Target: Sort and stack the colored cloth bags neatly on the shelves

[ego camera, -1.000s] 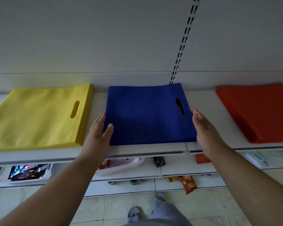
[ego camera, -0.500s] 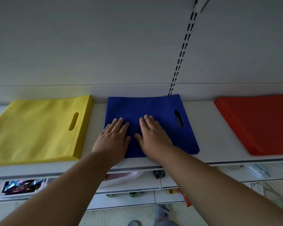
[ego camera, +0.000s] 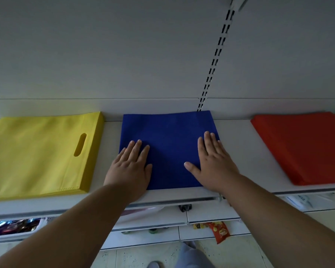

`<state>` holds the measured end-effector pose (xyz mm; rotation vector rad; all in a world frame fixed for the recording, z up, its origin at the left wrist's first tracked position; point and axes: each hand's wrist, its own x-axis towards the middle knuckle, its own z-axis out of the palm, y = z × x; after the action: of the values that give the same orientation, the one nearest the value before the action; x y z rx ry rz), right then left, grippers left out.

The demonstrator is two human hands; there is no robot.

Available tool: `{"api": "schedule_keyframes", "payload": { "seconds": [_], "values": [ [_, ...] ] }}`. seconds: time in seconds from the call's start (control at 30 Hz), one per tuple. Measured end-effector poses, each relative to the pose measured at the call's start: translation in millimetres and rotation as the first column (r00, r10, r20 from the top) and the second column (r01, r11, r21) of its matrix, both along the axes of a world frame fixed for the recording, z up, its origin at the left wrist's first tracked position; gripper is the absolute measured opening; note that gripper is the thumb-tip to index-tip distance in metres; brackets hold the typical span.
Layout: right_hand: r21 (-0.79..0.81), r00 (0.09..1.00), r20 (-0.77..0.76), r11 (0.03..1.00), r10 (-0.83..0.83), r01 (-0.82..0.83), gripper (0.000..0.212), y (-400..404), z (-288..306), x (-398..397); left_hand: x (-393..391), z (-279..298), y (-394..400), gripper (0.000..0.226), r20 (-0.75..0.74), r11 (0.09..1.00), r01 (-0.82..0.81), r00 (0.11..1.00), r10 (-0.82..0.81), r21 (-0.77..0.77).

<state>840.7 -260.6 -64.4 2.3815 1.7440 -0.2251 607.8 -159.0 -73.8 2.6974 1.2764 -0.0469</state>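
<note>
My hands have slid apart across the blue bag (ego camera: 168,144): half a second ago they lay side by side at its middle; now my left hand (ego camera: 131,169) presses its left edge, my right hand (ego camera: 213,163) its right, covering the handle slot.

No readable text. Snack packet (ego camera: 220,231) on lower shelf, below right hand (ego camera: 214,165) fingers: printing too blurred. White package (ego camera: 298,201): faint marks, illegible.

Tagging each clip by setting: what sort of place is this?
Probably a small shop: a slotted shelving upright, colour-sorted cloth bag stacks such as the blue bags, and a snack packet on a lower shelf.
</note>
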Motion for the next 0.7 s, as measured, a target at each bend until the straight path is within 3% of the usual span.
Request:
{"api": "schedule_keyframes", "payload": {
  "seconds": [0.2, 0.27, 0.43, 0.6, 0.7],
  "values": [
    [-0.045, 1.000, -0.013, 0.999, 0.014, -0.015, 0.095, 4.3, 5.5, 1.7, 25.9, 33.6, 17.6, 0.051, -0.098, 1.000, 0.009, 0.995, -0.009, -0.003],
    [-0.066, 0.999, -0.023, 0.997, 0.023, -0.024, 0.091, 6.9, 13.8, -1.3, 34.4, 39.4, 27.8, 0.042, -0.062, 1.000, -0.010, 0.998, 0.010, -0.003],
    [0.195, 0.982, -0.126, 0.974, 0.140, -0.114, 0.063, 69.7, 30.1, -15.6, 32.5, 26.6, 30.3, 0.043, 0.127, 0.998, -0.067, 0.990, 0.067, -0.004],
    [0.090, 0.970, -0.125, 0.976, 0.208, -0.198, 0.064, 116.9, -0.2, -23.7, 34.2, 11.2, 34.7, 0.052, 0.180, 0.995, -0.096, 0.979, 0.094, 0.002],
    [0.120, 0.970, -0.092, 0.970, 0.224, -0.213, 0.064, 117.6, -9.5, -21.7, 44.6, 9.9, 65.6, 0.056, 0.137, 0.996, -0.092, 0.986, 0.092, -0.006]
  ]
}}
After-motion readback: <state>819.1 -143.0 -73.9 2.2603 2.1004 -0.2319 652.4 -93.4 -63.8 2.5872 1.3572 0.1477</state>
